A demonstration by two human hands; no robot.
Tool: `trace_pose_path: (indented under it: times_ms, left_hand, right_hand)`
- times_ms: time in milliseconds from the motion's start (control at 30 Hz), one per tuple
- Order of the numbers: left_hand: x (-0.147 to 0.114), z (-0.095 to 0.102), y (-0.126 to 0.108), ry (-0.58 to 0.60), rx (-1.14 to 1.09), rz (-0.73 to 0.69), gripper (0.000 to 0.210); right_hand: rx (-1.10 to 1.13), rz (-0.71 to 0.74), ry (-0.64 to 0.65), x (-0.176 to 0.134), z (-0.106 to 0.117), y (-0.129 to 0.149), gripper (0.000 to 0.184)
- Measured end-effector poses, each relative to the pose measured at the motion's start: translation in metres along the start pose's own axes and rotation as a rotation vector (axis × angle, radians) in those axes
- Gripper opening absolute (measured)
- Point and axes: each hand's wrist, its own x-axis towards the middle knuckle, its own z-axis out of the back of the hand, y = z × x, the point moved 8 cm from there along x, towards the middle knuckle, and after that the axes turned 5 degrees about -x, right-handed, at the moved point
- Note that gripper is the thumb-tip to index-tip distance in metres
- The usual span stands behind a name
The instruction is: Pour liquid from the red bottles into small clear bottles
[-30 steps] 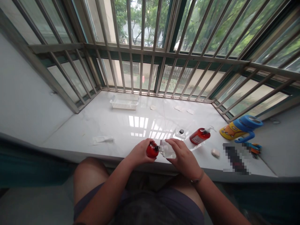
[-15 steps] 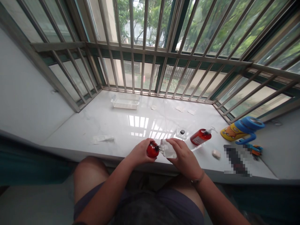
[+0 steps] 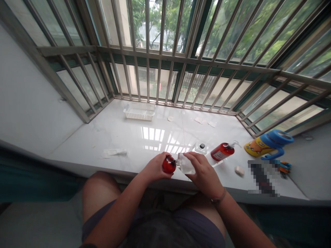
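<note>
My left hand is wrapped round a red bottle, its dark neck pointing right. In my right hand lies a clear bottle, tipped sideways with its mouth toward the red bottle's neck. The two openings meet or nearly touch; whether liquid passes between them is too small to tell. Just beyond my right hand, a clear square container with a black cap sits on the white ledge. Right of that, a red pump bottle with a clear pump head leans in view.
A white mesh basket stands by the barred window. A flat white wrapper lies left of my hands. To the right are a blue and yellow jug, a small pale lump and a pixelated dark object. White scraps lie at the back.
The view has shifted very slightly. Both hands keep their hold on the bottles, with no clear movement between them.
</note>
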Motion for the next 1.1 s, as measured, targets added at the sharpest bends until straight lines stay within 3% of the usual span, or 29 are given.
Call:
trace_pose_path:
  times_ms: [1100]
  left_hand:
    - [0.0006, 0.0043, 0.0019, -0.018, -0.028, 0.021, 0.074]
  right_hand:
    - [-0.023, 0.036, -0.04, 0.0066, 0.009, 0.0008, 0.083]
